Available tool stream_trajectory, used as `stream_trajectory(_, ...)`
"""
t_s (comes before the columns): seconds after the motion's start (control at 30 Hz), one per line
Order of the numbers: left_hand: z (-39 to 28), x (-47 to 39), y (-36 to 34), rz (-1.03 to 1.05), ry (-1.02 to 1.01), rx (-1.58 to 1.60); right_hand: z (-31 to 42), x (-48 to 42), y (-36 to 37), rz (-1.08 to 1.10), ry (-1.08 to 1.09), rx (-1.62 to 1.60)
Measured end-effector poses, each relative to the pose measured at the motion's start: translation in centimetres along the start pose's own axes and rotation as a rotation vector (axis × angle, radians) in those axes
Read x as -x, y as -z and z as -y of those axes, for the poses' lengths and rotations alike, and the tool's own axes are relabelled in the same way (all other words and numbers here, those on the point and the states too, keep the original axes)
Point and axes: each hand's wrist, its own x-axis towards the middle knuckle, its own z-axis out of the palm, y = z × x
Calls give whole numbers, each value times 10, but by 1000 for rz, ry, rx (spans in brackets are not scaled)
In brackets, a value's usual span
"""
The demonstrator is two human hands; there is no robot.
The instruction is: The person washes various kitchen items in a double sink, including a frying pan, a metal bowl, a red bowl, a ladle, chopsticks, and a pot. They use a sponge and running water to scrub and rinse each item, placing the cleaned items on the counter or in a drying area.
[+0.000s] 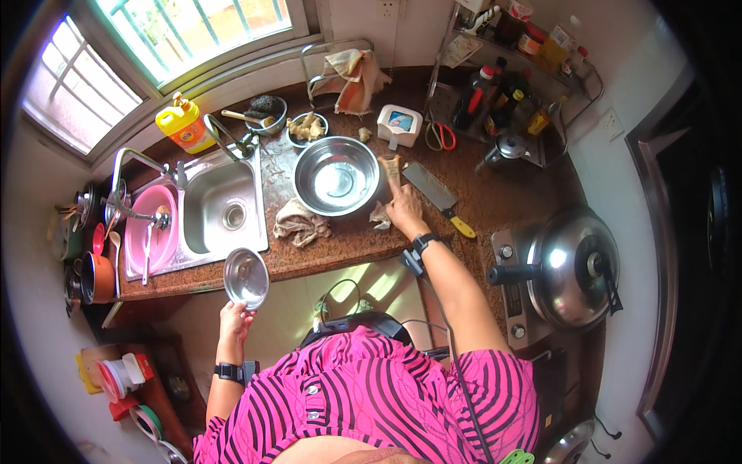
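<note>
My left hand grips the rim of a small metal bowl, held tilted in front of the counter's edge. My right hand reaches over the counter and has its fingers on the handle end of a brown brush-like tool; what its head is made of cannot be told. Close to that hand lie a cleaver with a yellow handle and a crumpled whitish scrap. A large metal basin stands to the left of the tool. A crumpled cloth lies below the basin.
At left is a double sink with a pink basin. Behind stand a yellow jug, a bowl of ginger, a wipes box and red-handled scissors. A lidded wok sits on the stove at right.
</note>
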Motion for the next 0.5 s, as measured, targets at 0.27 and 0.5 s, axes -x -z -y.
stream_trajectory(0.27,28,8,25,-84,69,73,-43,-6,30,-28,-299,-7)
stream_trajectory(0.5,12,4,16,-51,28,86,-3,-38,-4,-44,51,96)
